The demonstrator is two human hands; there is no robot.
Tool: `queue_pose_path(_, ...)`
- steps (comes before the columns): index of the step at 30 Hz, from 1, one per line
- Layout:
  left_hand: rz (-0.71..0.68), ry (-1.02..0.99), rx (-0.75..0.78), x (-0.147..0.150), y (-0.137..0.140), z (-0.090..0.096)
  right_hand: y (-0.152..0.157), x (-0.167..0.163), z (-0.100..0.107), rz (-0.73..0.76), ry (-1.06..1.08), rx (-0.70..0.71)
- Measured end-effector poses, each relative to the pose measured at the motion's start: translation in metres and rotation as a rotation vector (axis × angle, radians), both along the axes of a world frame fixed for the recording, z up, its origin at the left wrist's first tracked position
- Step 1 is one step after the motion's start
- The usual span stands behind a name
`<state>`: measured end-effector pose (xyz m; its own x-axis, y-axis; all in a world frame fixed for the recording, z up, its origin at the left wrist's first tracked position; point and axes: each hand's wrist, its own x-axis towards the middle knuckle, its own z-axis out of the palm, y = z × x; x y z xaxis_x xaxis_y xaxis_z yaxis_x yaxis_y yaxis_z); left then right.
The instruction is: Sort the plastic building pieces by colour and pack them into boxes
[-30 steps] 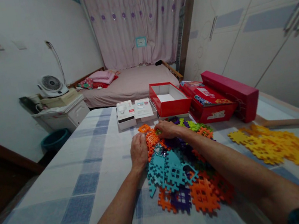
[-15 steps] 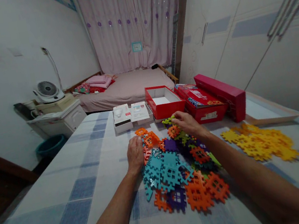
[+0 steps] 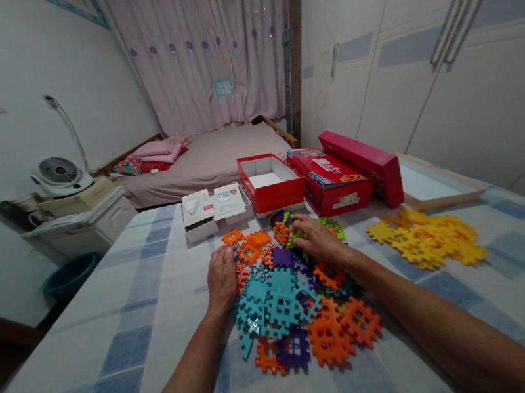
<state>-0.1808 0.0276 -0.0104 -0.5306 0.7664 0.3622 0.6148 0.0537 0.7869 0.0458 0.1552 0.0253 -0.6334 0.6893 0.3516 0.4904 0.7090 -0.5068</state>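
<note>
A: What is the room like?

B: A bedroom, with a pink curtain [image 3: 193, 8] behind a bed [image 3: 220, 153] and a pale wardrobe [image 3: 402, 68] on the right. Nearest is a table under a blue-and-white checked cloth [image 3: 123, 291].

A: And on the cloth?

B: A mixed pile of notched plastic pieces [image 3: 277, 287] lies in the middle: teal, orange, purple and green. Yellow pieces [image 3: 426, 240] form a separate heap to the right. Beyond the pile stand an open red box [image 3: 277, 195] and white boxes [image 3: 201, 229].

A: Where are the hands?

B: The left hand [image 3: 222, 279] lies at the pile's left edge, beside orange pieces [image 3: 249, 252], its fingers close together. I can't tell whether they grip anything. The right hand [image 3: 316, 239] is on the pile's far side, fingers bent down among green pieces [image 3: 332, 228]; its fingertips are partly hidden, so I can't tell if one is pinched.

A: What has just changed?

B: Half a second ago the right hand held a green piece higher, near the red box. Now it is down in the pile, while the left has stayed put. I'd judge the right hand is doing the handling, and the left mostly steadying.
</note>
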Motion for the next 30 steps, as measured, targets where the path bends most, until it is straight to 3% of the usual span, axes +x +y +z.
queue_pose_path(5,-0.006,0.004,0.009,0.0,-0.001,0.0,-0.006,-0.008,-0.015,0.017,0.149,0.057)
queue_pose_path(9,-0.008,-0.02,0.011,0.0,-0.002,0.0,-0.007,-0.009,-0.007,0.077,0.278,0.085)
queue_pose_path(11,-0.006,-0.022,0.003,0.0,-0.002,0.0,-0.003,-0.006,0.002,0.063,0.335,0.031)
queue_pose_path(14,-0.006,-0.015,-0.001,0.001,-0.001,0.001,0.011,-0.004,0.012,-0.084,0.38,-0.182)
queue_pose_path(17,0.008,-0.033,0.002,0.002,0.0,0.001,0.029,-0.009,0.014,-0.21,0.253,-0.3)
queue_pose_path(23,-0.001,-0.044,0.013,0.003,0.0,0.0,0.042,-0.03,0.012,-0.181,0.031,-0.237)
queue_pose_path(30,-0.004,-0.029,0.014,0.004,0.0,0.001,0.021,-0.037,0.017,-0.108,-0.079,-0.153)
